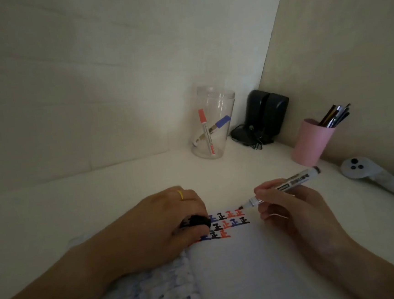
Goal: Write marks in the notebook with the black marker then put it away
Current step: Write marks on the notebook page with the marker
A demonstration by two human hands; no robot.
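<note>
The left hand [173, 220] pins the notebook [237, 265], fingers curled around the black cap [196, 221], freeing the right hand [289, 210] to pinch the black marker [282, 187] (tip at the marks [228, 223]); the clear cup [213, 124] waits well beyond the fingertips.

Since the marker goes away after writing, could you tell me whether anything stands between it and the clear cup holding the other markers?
Nothing visible does. The black marker, in the right hand, has only bare desk between it and the clear cup. The pink cup and black speakers stand off to the right. The left hand holds the black cap.
</note>
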